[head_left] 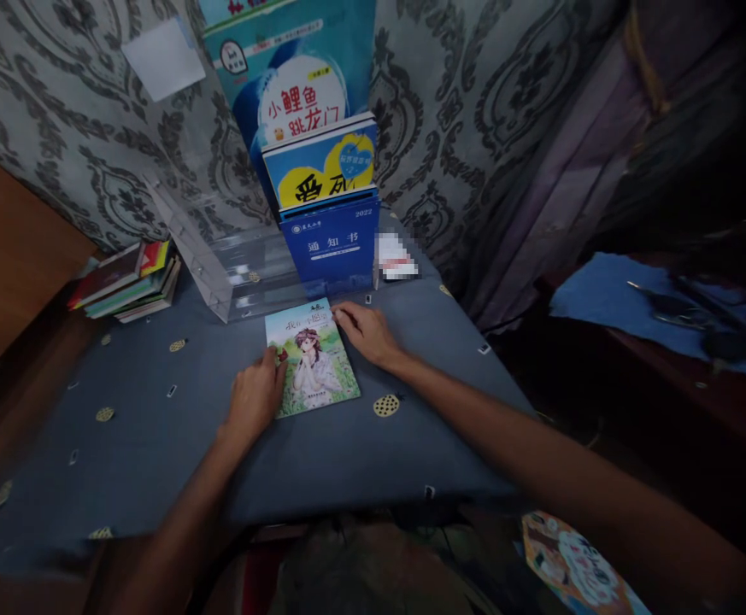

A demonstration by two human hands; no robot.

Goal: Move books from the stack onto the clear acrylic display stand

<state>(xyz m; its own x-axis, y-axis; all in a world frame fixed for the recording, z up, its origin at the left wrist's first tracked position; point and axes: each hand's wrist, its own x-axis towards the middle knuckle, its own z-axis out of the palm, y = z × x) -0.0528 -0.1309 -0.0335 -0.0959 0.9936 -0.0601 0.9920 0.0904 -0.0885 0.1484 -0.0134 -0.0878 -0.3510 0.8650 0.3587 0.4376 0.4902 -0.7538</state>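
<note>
Head view: two bare hands at the edges of a thin picture-covered book (322, 376) lying flat on a cloth-covered table (173, 453).
The left hand (258, 386) is loosely bent, its fingers touching the left edge of the cover; the right hand (367, 331) is partly curled, fingertips at the upper right corner. Whether either one grips the book or only rests against it, I cannot tell. Just behind the book stands a clear plastic rack (202, 256), with a blue booklet (334, 248) upright in front of a yellow-and-blue book (321, 171) and a taller teal book (302, 94). A small stack of books (130, 286) lies to the left of the rack, near the wooden panel (7, 248).
</note>
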